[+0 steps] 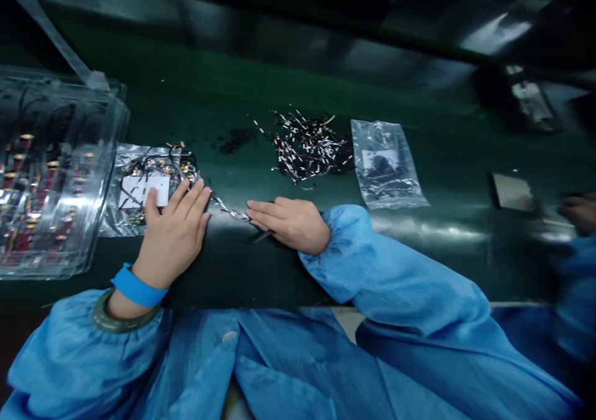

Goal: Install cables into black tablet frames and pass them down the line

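My left hand [179, 230] lies flat with its fingers stretched out, over the near edge of a clear plastic bag [114, 227]. On that bag is a tangle of thin black cables [189, 168] with brass-coloured ends, and a white label [158, 187]. My right hand [293, 224] has its fingers pressed together on a small bundle of thin cables [228, 209] with white sleeves, which runs toward my left fingertips. A thin dark, pointed thing [263, 236] sticks out below my right fingers; its kind is unclear.
Clear plastic trays [107, 159] of parts are stacked at left. A loose pile of white-tipped black cables [310, 146] lies beyond my right hand, between small black bits [237, 140] and another clear bag [386, 165]. A grey block [512, 192] and another person's blurred hand [580, 212] are at right.
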The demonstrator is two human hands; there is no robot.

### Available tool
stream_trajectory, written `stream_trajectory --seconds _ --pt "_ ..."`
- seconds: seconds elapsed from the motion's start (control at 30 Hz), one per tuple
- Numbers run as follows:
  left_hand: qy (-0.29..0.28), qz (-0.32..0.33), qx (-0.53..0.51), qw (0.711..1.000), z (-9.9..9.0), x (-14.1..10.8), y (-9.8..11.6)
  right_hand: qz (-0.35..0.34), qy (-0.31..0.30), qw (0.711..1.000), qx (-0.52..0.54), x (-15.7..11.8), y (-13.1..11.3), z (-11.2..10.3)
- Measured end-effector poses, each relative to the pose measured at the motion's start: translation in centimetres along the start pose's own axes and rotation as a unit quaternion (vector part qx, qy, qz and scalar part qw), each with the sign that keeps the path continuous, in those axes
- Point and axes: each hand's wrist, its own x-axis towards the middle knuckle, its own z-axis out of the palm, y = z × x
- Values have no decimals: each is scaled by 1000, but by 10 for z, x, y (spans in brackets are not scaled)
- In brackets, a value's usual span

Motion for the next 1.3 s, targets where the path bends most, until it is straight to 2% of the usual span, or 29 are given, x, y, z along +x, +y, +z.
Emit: stream_trajectory --seconds 0.17,0.23,0.33,0.47,0.53,0.63,0.73,0.83,0.9,1.0,1.07,1.2,1.3 --pt "7 -7 1 1000 0 1 -2 18 27 999 -42 -38 27 -11" --pt "11 -9 4 1000 -1 0 -3 57 23 997 -53 -50 44 -14" --pt "21 -12 20 999 -7 1 -2 153 40 986 -53 -56 65 -19" --pt "30 13 37 999 -17 10 13 291 60 955 -24 -41 88 -26" --pt "4 42 25 999 -18 22 28 344 27 938 -11 -24 103 -26" --pt "-71 82 0 994 -9 55 54 396 -41 917 9 3 128 -21" --pt "-123 84 -20 989 10 96 72 411 -89 907 21 22 148 -14" --pt "-120 83 -31 989 27 132 77 386 -102 916 32 23 152 -12" --pt "-103 105 -36 988 35 147 77 361 -99 926 42 16 148 -14" --pt "-83 143 -42 985 42 160 76 331 -93 937 59 1 140 -17" --pt "-88 147 -50 984 44 165 77 334 -78 937 65 -8 139 -19" --pt "-101 131 -66 984 47 171 82 400 -26 915 47 -20 145 -18" --pt "-107 127 -73 983 48 173 86 437 -12 899 40 -26 150 -13"
